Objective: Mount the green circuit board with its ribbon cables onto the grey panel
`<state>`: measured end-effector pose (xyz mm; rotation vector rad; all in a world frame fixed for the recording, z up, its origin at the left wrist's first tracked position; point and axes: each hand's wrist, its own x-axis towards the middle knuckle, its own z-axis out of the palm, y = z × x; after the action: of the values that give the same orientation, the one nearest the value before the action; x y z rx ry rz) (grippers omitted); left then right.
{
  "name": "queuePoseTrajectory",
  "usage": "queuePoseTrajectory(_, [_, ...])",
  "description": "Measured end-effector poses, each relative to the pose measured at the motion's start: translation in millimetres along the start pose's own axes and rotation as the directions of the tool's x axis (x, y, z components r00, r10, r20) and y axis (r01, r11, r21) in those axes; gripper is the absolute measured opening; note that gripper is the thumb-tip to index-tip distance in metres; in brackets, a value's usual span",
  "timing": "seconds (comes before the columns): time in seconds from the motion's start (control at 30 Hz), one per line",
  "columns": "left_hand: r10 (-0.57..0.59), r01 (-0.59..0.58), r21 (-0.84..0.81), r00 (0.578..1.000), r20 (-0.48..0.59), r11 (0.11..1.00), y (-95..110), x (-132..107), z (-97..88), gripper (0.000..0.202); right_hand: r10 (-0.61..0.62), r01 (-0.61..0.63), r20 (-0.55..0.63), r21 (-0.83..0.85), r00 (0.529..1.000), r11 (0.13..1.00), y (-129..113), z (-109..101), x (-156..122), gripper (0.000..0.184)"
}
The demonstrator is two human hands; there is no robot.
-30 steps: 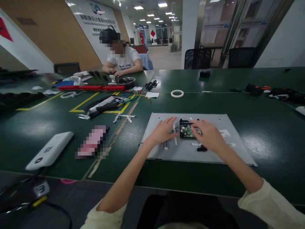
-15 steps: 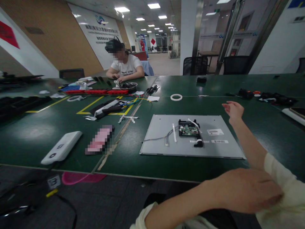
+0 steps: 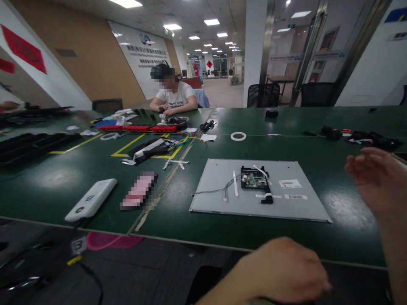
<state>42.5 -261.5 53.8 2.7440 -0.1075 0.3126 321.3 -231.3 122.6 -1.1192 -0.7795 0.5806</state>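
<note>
My left hand (image 3: 282, 267) is in front of the table's near edge, back upward. Its fingers point right and are blurred and mostly out of sight. My right hand (image 3: 370, 178) is raised at the right, fingers loosely curled and apart, with nothing visible in it. Between them and farther left, a flat grey display panel (image 3: 216, 182) lies back side up on the green table. A green circuit board (image 3: 254, 181) in a black bracket sits on the panel, with grey cables (image 3: 227, 186) running left from it and white tape strips nearby. Neither hand touches the panel.
Left of the panel lie a pixelated pink object (image 3: 140, 190) and a white device (image 3: 91, 200) with a cable. Behind are a tape roll (image 3: 238, 136), black pouches (image 3: 149, 149) and red trays (image 3: 136, 128). A co-worker (image 3: 173, 93) sits across. Dark bundled items (image 3: 372, 140) lie at right.
My left hand has come away from the right sleeve and moved left. My right hand has moved right, closer to the camera. The view has shifted slightly.
</note>
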Motion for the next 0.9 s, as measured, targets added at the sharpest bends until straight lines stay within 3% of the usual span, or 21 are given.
queuePoseTrajectory(0.03, [-0.141,0.142,0.015,0.988,-0.060,0.990,-21,-9,-37.4,0.024,0.015,-0.012,0.055,-0.055,0.998,0.998,-5,8,-25,0.015])
queuePoseTrajectory(0.1, [-0.417,0.430,0.031,0.889,-0.190,0.902,-56,-29,-88.9,0.023,0.061,-0.011,0.222,-0.218,0.973,0.976,-6,22,-70,0.016])
queuePoseTrajectory(0.17, [-0.578,0.613,0.037,0.761,-0.293,0.789,-86,-51,-109.2,0.023,0.148,0.039,0.397,-0.426,0.906,0.904,3,29,-98,0.021])
queuePoseTrajectory(0.23, [-0.646,0.696,0.025,0.678,-0.349,0.717,-114,-71,-109.1,0.029,0.184,0.106,0.481,-0.515,0.857,0.851,20,28,-106,0.026])
queuePoseTrajectory(0.33, [-0.654,0.695,0.048,0.696,-0.296,0.718,-150,-96,-98.9,0.054,0.202,0.139,0.469,-0.596,0.860,0.791,50,19,-92,0.030])
queuePoseTrajectory(0.43, [-0.656,0.678,0.045,0.725,-0.211,0.734,-170,-110,-95.0,0.073,0.221,0.127,0.425,-0.653,0.878,0.747,74,8,-68,0.032])
queuePoseTrajectory(0.73, [-0.665,0.677,0.060,0.733,-0.145,0.733,-185,-114,-88.9,0.083,0.162,0.209,0.432,-0.689,0.887,0.694,106,6,-38,0.031])
queuePoseTrajectory(0.9, [-0.663,0.669,0.023,0.740,-0.115,0.743,-192,-114,-93.1,0.090,0.129,0.253,0.468,-0.667,0.874,0.701,111,25,-22,0.029])
